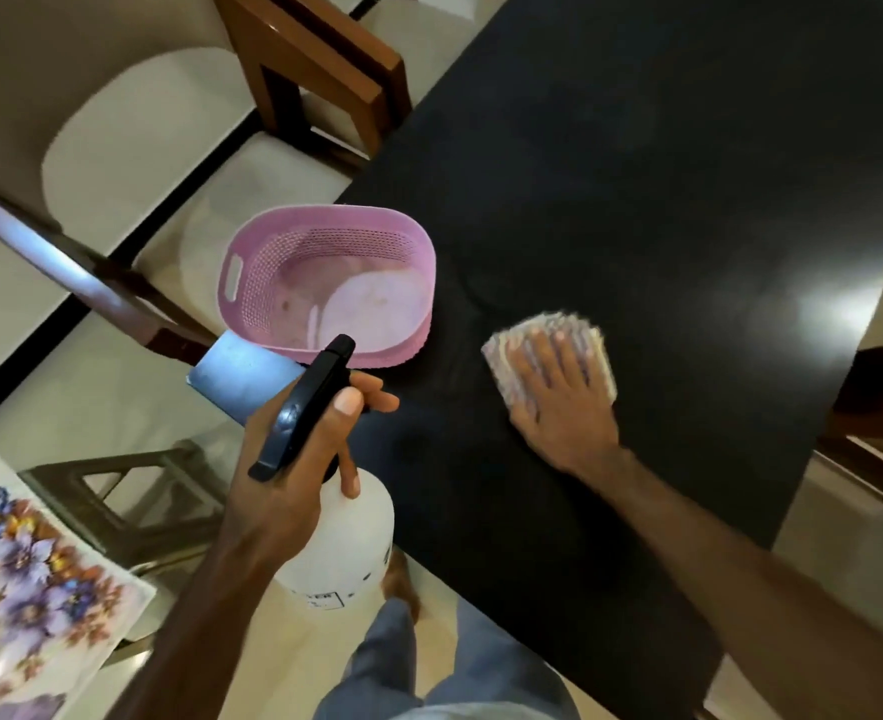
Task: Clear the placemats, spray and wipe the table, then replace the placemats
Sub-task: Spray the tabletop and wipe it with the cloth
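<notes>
Stood at near edge of dark table (662, 163). L hand (293, 459) held up off the table's left edge, fingers and thumb curled round neck of white spray bottle (343, 543), black trigger head (306, 402) pointing away toward pink basket (325, 283). R hand (558, 397) laid flat, fingers straight and spread, pressing folded cloth (548, 350) onto tabletop; cloth blurred, pattern hard to make out, looked pale w/ pinkish stripes. Hands well apart, bottle to the left, cloth to the right.

Basket sat on table's left corner, perforated walls, handle slot on left side, nothing clearly visible inside. Faint smears on tabletop near cloth and basket. Bright glare patch toward table's right edge.

Floral placemat (28, 589) off the table, lower left, lying on a chair or stool beside it; can't tell which. Wooden chairs (319, 70) w/ pale seats along the left side. Grey trouser legs (444, 672) and a bare foot (400, 584) seen below, on pale tiled floor.
</notes>
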